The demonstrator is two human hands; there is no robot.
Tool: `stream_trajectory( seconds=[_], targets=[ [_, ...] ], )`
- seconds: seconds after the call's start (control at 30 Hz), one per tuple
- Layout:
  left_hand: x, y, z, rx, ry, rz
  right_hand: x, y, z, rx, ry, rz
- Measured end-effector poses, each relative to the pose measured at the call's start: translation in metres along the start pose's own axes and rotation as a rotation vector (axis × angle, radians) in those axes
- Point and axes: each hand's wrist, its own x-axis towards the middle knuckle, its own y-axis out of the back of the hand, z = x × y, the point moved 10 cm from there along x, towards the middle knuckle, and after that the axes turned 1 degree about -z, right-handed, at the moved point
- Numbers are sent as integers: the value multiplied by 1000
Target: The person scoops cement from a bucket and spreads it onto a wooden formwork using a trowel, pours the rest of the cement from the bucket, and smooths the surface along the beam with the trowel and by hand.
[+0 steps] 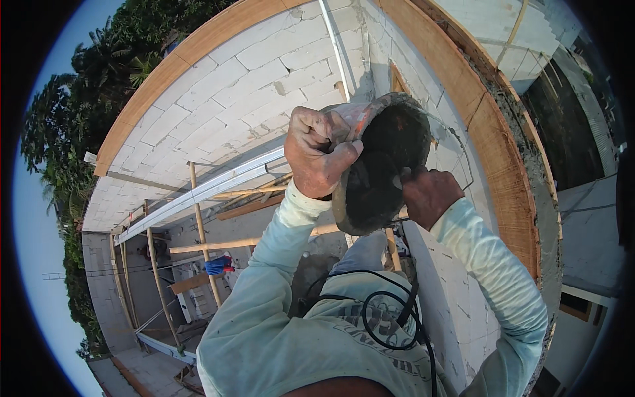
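A mortar-stained bucket (418,122) is tipped on its side in front of me, its dark mouth turned toward me. Grey residue coats the inside. My left hand (316,152) is closed on the bucket's near left side, knuckles up and thumb bent across. At the right of the mouth, my right hand (431,193) is curled into a fist, its fingertips reaching over the opening. Whatever those fingers grip is hidden; I cannot tell whether it is the rim or a tool inside.
Wooden formwork boards (506,172) edge the wall top on my right, with wet grey concrete (546,192) between them. A white block wall (231,99) stands ahead. Below on the left are a metal beam (205,192) and wooden poles (200,231). A black cable (370,317) loops at my chest.
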Motion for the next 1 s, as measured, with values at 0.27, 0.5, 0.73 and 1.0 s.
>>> stream_trajectory(
  seconds=[0.27,0.5,0.73,1.0],
  targets=[
    [1,-13,18,42,-50,-120,-13,-44,17,340,-114,-237],
    [-2,-5,8,-19,-30,-63,-13,-37,16,684,-165,-213],
    [-4,40,-30,-22,47,216,-44,3,41,538,-244,10],
    [-49,144,-85,79,79,404,-133,23,79,637,-554,-118]
  ],
)
